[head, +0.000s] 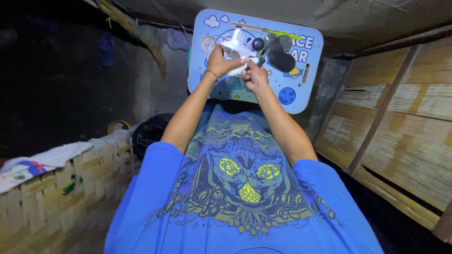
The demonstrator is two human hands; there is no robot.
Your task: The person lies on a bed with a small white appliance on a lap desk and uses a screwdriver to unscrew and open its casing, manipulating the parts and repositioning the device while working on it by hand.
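A person in a blue printed T-shirt (240, 188) is sitting with both arms stretched forward over a light-blue lap table (292, 94) decorated with planets and clouds; a woven bamboo wall (400, 131) is running along the right and a low bamboo ledge with folded cloths (52, 157) along the left. On the table top a small white fan-like device (238, 49) is being held up off the surface, with a dark rounded part (281, 60) lying just beside it to the right. The left hand (220, 60) is closing around the white body, steadying it; the right hand (255, 75) is pinching a small dark piece at the device's lower edge, fingers curled shut. Judging from the grip, a fitting or adjusting step is under way: the next move is likely calling for the left hand to keep the body fixed while the right works the small piece with fine, controlled pressure. Whether that piece is seated cannot be told.
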